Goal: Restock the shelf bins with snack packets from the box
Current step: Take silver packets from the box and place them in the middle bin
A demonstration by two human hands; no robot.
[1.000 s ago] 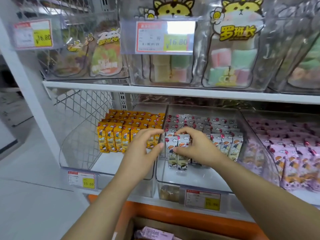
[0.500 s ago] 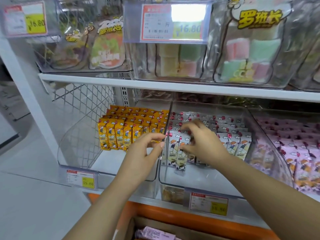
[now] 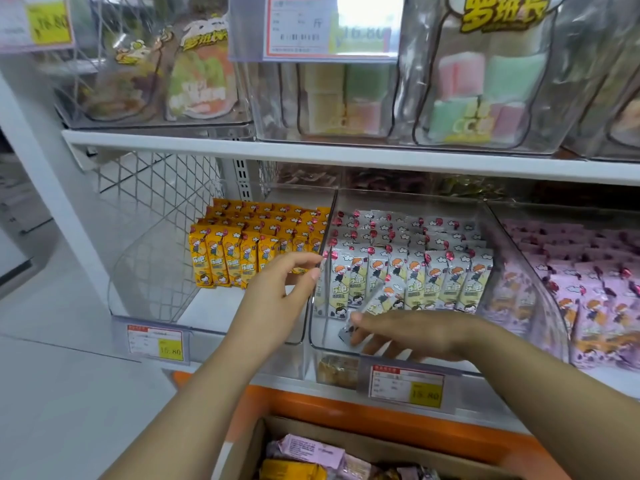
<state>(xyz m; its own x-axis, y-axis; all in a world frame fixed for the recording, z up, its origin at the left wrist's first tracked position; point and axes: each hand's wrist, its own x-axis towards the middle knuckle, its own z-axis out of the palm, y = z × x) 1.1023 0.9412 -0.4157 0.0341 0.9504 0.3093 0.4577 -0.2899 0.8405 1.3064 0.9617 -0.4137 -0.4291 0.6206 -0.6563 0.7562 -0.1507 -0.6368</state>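
Observation:
Three clear shelf bins sit side by side: yellow packets (image 3: 239, 251) in the left one, white packets (image 3: 433, 271) in the middle bin (image 3: 332, 348), pink packets (image 3: 595, 289) on the right. My right hand (image 3: 422, 334) is low at the front of the middle bin, thumb and fingers pinching the lower end of a tilted white packet (image 3: 382, 299) that leans out of the front row. By the wall between the left and middle bins hovers my left hand (image 3: 280, 296), its fingers loosely extended and holding nothing. An open cardboard box (image 3: 270, 441) with pink and yellow packets stands below.
The upper shelf (image 3: 311, 150) carries clear bins of large marshmallow bags. Price tags (image 3: 156, 342) hang on the bin fronts. An orange ledge (image 3: 346, 414) runs under the lower shelf. White floor lies to the left, past the wire mesh side panel (image 3: 156, 188).
My right hand dropped from the top of the white front row to the bin's front floor, and one white packet now leans forward. My left hand stayed by the divider. The view tilted down.

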